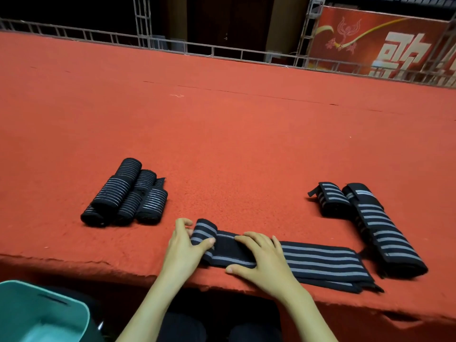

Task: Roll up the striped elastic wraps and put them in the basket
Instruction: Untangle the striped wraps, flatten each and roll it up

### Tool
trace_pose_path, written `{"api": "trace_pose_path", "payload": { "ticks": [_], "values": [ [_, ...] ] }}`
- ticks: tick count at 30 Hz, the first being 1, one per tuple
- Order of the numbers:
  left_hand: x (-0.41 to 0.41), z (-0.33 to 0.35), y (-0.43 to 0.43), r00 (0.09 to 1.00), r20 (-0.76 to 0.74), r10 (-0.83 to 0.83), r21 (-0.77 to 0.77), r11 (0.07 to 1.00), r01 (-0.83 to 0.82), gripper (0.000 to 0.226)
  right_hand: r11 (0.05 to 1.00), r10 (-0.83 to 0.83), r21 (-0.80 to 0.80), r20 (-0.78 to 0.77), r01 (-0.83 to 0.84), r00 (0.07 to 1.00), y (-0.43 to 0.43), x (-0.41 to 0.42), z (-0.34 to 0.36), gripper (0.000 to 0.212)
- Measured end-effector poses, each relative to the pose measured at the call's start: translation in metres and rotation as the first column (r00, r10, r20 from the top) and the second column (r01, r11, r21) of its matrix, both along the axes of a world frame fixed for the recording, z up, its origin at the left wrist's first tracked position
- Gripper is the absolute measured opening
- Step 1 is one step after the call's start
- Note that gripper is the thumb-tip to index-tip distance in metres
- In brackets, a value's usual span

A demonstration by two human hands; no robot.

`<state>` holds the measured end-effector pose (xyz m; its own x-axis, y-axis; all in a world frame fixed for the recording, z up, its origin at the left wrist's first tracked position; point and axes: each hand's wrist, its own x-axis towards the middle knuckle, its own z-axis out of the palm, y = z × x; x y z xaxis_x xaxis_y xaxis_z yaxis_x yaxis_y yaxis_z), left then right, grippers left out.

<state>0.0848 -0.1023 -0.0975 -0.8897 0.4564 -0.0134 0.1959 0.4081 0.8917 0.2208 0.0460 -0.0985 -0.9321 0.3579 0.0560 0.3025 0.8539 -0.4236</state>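
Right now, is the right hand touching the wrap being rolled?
Touching. The head view shows the right hand lying flat on the half-rolled wrap, fingers pressing its black section beside the roll that the left hand grips.

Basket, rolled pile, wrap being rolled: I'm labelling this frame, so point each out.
basket [37, 314], head view, teal wall.
rolled pile [125, 193], head view, middle roll.
wrap being rolled [318, 262], head view, flat striped stretch.

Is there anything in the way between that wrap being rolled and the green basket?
Nothing visible. The wrap lies at the near edge of the table; the basket stands open below it, to the left. The rolled pile sits farther back, off that path.
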Motion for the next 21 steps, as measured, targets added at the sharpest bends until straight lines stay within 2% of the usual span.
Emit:
{"api": "trace_pose_path", "payload": {
  "ticks": [4, 7, 10, 13, 17, 21],
  "values": [
    [-0.010, 0.006, -0.019, 0.975, -0.175, 0.134, 0.048, 0.991, -0.128, 0.047, 0.998, 0.069, -0.001, 0.004, -0.069, 0.998, -0.022, -0.028, 0.000, 0.078],
    [-0.012, 0.005, -0.024, 0.930, -0.326, 0.173, 0.034, 0.985, -0.171, 0.040, 0.993, 0.114, -0.014, -0.012, -0.114, 0.993, -0.031, -0.041, -0.002, 0.070],
    [-0.007, -0.004, -0.019, 0.882, -0.446, 0.153, 0.026, 0.987, -0.158, 0.035, 0.993, 0.103, -0.053, -0.036, -0.105, 0.994, -0.026, -0.038, -0.004, 0.062],
    [-0.001, -0.009, -0.007, 0.828, -0.558, 0.049, -0.025, 0.997, -0.076, 0.035, 0.995, 0.060, -0.083, -0.041, -0.063, 0.997, -0.011, -0.026, -0.003, 0.055],
    [0.004, -0.012, 0.006, 0.810, -0.583, -0.069, -0.041, 0.998, 0.056, 0.024, 0.989, 0.002, -0.148, -0.039, -0.008, 0.999, 0.008, -0.010, 0.002, 0.052],
    [0.011, -0.010, 0.006, 0.844, -0.504, -0.184, -0.030, 0.980, 0.196, 0.034, 0.988, 0.006, -0.151, -0.096, -0.021, 0.995, 0.014, -0.001, -0.005, 0.052]
  ]
}}
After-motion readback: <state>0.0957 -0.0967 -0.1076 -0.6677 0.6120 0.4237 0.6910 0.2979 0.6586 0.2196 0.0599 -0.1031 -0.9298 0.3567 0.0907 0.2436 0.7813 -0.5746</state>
